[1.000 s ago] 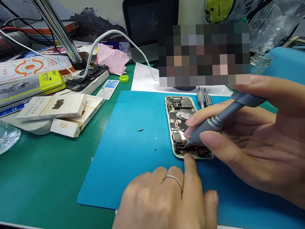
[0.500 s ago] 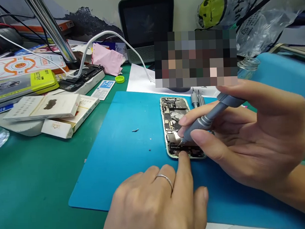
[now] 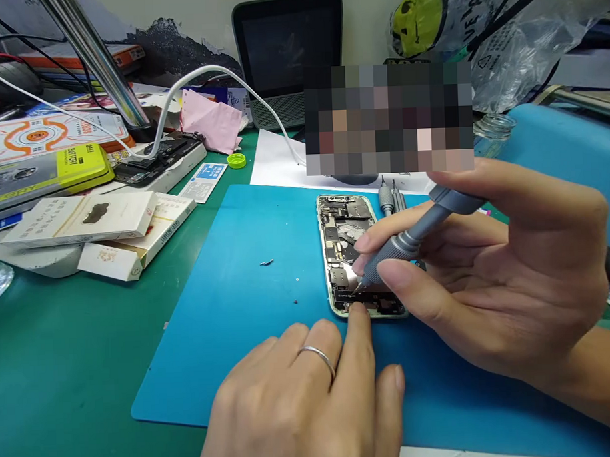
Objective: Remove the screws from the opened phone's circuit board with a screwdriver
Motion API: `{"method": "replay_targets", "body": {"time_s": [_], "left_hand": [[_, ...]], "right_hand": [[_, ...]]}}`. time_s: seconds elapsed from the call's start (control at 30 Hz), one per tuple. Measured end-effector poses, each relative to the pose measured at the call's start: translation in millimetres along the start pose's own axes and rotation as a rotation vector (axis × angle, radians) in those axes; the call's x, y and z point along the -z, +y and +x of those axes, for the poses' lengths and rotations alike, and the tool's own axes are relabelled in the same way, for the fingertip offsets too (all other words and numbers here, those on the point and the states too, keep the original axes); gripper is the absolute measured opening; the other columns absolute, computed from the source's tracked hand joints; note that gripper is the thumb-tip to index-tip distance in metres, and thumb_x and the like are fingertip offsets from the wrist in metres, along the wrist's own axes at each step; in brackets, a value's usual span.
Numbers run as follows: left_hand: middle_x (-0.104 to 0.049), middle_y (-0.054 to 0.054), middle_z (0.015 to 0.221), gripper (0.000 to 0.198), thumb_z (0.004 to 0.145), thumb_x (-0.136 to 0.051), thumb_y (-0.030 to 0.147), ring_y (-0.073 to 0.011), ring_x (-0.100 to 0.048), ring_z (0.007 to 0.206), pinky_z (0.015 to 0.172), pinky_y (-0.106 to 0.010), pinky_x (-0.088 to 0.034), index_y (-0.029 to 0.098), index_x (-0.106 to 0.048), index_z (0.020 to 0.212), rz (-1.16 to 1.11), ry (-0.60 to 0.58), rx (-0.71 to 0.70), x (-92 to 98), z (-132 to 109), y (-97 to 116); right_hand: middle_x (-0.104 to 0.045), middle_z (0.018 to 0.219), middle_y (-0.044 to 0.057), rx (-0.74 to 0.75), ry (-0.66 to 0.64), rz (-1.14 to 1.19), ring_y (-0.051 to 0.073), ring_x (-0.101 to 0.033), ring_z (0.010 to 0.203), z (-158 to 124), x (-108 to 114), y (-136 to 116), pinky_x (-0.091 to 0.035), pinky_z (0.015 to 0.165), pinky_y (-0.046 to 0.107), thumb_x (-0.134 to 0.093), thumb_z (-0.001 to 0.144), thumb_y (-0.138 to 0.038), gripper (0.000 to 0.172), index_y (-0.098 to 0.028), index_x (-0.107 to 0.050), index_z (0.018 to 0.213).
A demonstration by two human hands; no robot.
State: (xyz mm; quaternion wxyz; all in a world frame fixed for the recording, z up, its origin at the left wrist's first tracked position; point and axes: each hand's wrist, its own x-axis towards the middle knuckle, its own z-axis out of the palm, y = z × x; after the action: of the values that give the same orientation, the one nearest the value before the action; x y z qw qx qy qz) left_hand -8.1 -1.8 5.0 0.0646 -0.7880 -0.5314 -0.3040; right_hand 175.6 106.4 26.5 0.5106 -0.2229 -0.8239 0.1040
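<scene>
An opened smartphone (image 3: 335, 237) lies on a blue mat (image 3: 228, 324) with its inner parts bare. My right hand (image 3: 511, 268) grips a grey precision screwdriver (image 3: 398, 245) between thumb and fingers. It slants down to the left, its thin tip at the phone's lower part; whether the tip sits in a screw I cannot tell. The extended index finger of my left hand (image 3: 301, 395) rests on the phone's bottom edge. That hand wears a ring, holds nothing, and its thumb is apart from the index finger. My right fingers hide part of the phone's right side.
Grey screwdriver bits or drivers (image 3: 387, 199) lie behind the phone. Tiny parts (image 3: 267, 262) are on the mat. White boxes (image 3: 84, 219), a green cap (image 3: 236, 161), a lamp post (image 3: 99, 62) and a dark-screened device (image 3: 291, 49) stand around it. A glass jar (image 3: 494, 132) is at right.
The view has shifted slightly, moving the scene a little left. My left hand has slid slightly left along the phone's bottom edge. The screwdriver stays at nearly the same spot.
</scene>
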Motion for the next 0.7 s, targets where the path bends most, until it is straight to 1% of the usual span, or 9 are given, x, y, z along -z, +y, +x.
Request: {"method": "replay_targets", "body": {"time_s": [0.07, 0.17, 0.23, 0.27, 0.33, 0.43, 0.5, 0.57, 0.7], "left_hand": [[-0.066, 0.001, 0.083, 0.039, 0.120, -0.046, 0.031, -0.0163, -0.064, 0.066, 0.057, -0.038, -0.048, 0.020, -0.082, 0.133, -0.004, -0.005, 0.021, 0.8, -0.1, -0.1], [-0.075, -0.004, 0.107, 0.037, 0.120, -0.047, 0.033, -0.0200, -0.066, 0.080, 0.060, -0.039, -0.049, 0.024, -0.080, 0.134, -0.025, -0.003, 0.031, -1.3, -0.5, -0.4], [-0.077, -0.006, 0.129, 0.037, 0.120, -0.046, 0.035, -0.0229, -0.066, 0.092, 0.069, -0.041, -0.051, 0.025, -0.080, 0.133, -0.020, 0.012, 0.031, -4.3, -0.8, -0.7], [-0.076, -0.006, 0.136, 0.038, 0.121, -0.046, 0.036, -0.0239, -0.065, 0.098, 0.075, -0.042, -0.052, 0.026, -0.080, 0.133, -0.015, 0.016, 0.031, -5.8, -1.0, -0.9], [-0.075, -0.007, 0.144, 0.038, 0.121, -0.046, 0.038, -0.0256, -0.064, 0.108, 0.088, -0.044, -0.053, 0.024, -0.080, 0.133, -0.015, 0.021, 0.022, -8.4, -1.3, -1.5], [-0.077, -0.008, 0.145, 0.038, 0.121, -0.049, 0.038, -0.0279, -0.063, 0.116, 0.101, -0.046, -0.053, 0.019, -0.079, 0.134, -0.025, 0.030, -0.006, -10.2, -1.6, -2.6], [-0.080, -0.007, 0.141, 0.038, 0.121, -0.049, 0.037, -0.0284, -0.063, 0.116, 0.104, -0.046, -0.053, 0.016, -0.078, 0.135, -0.021, 0.035, -0.020, -10.3, -1.8, -3.5], [-0.082, -0.006, 0.138, 0.038, 0.121, -0.050, 0.036, -0.0285, -0.062, 0.115, 0.103, -0.046, -0.053, 0.014, -0.078, 0.135, -0.010, 0.028, -0.029, -9.8, -1.9, -4.1], [-0.082, -0.005, 0.139, 0.038, 0.120, -0.051, 0.035, -0.0290, -0.061, 0.117, 0.095, -0.044, -0.054, 0.014, -0.077, 0.137, 0.002, 0.003, -0.041, -8.6, -2.5, -5.2]], "right_hand": [[-0.069, 0.154, -0.003, 0.022, -0.008, 0.009, 0.017, -0.084, 0.101, 0.3, 0.9, -0.2, -0.079, 0.086, 0.031, -0.081, 0.098, -0.006, 0.077, -0.048, -0.065, 0.160], [-0.067, 0.155, -0.006, 0.036, -0.018, 0.055, 0.014, -0.084, 0.104, 0.9, 0.9, -0.3, -0.077, 0.087, 0.027, -0.080, 0.096, -0.001, 0.079, -0.051, -0.065, 0.156], [-0.066, 0.155, -0.006, 0.044, -0.030, 0.078, 0.014, -0.084, 0.103, 1.0, 0.4, -0.2, -0.078, 0.085, 0.027, -0.080, 0.094, 0.001, 0.081, -0.051, -0.066, 0.154], [-0.066, 0.155, -0.006, 0.045, -0.035, 0.083, 0.014, -0.084, 0.102, 0.9, 0.2, -0.2, -0.078, 0.084, 0.028, -0.080, 0.093, 0.002, 0.081, -0.051, -0.066, 0.153], [-0.066, 0.153, -0.007, 0.032, -0.035, 0.073, 0.014, -0.083, 0.102, 0.0, -0.1, -0.3, -0.077, 0.084, 0.028, -0.080, 0.094, 0.000, 0.080, -0.053, -0.066, 0.153], [-0.065, 0.152, -0.007, 0.013, -0.009, 0.036, 0.014, -0.083, 0.104, -2.3, 0.0, -0.8, -0.077, 0.089, 0.028, -0.080, 0.097, -0.003, 0.078, -0.055, -0.063, 0.154], [-0.065, 0.153, -0.007, 0.025, -0.004, 0.032, 0.014, -0.082, 0.104, -3.6, 0.2, -1.3, -0.077, 0.088, 0.029, -0.079, 0.097, -0.004, 0.079, -0.054, -0.062, 0.155], [-0.065, 0.152, -0.006, 0.023, -0.005, 0.028, 0.015, -0.082, 0.103, -4.5, 0.4, -2.1, -0.077, 0.088, 0.029, -0.079, 0.097, -0.004, 0.079, -0.054, -0.061, 0.156], [-0.065, 0.152, -0.005, -0.009, 0.006, 0.014, 0.015, -0.083, 0.100, -4.8, 0.6, -3.7, -0.078, 0.085, 0.031, -0.081, 0.099, -0.010, 0.075, -0.056, -0.061, 0.154]]}}
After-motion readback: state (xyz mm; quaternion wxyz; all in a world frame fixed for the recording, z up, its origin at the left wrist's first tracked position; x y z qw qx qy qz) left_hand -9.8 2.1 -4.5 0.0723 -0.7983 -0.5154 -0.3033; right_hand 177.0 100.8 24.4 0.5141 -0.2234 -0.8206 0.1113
